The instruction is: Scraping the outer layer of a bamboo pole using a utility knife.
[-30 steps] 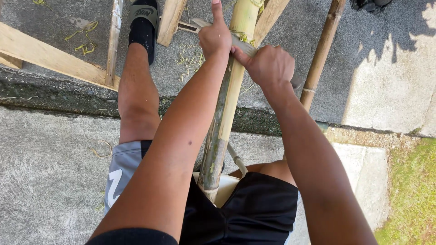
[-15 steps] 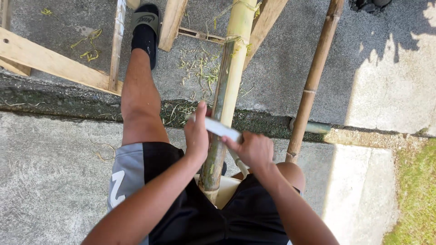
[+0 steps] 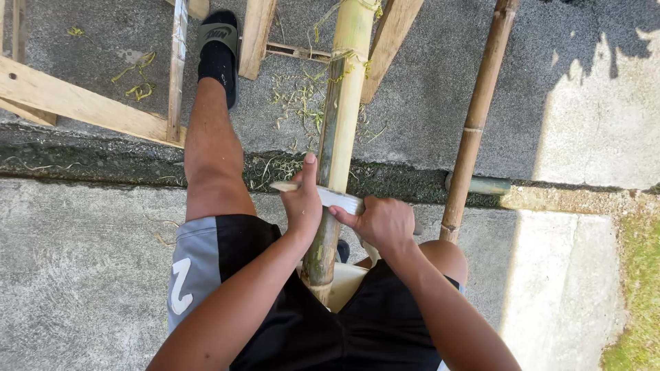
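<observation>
A thick bamboo pole [image 3: 342, 103], green low down and pale yellow higher up, runs from between my legs up to a wooden frame. A flat metal blade [image 3: 331, 198] lies across the pole. My left hand [image 3: 303, 203] presses on the blade's left end, thumb pointing up along the pole. My right hand [image 3: 382, 221] is closed around the blade's right end, where the handle is hidden in my fist. Both hands sit low on the pole, just above my black shorts.
A thinner brown bamboo pole [image 3: 476, 117] leans to the right. Wooden frame planks [image 3: 75, 103] lie at the left and top. My left leg with a black sock and slide [image 3: 218, 51] stretches forward. Green shavings [image 3: 295, 96] litter the concrete; grass edges the right.
Both hands came down from high on the pole to its lower part, drawing the blade toward my body. Since half a second ago they have hardly moved.
</observation>
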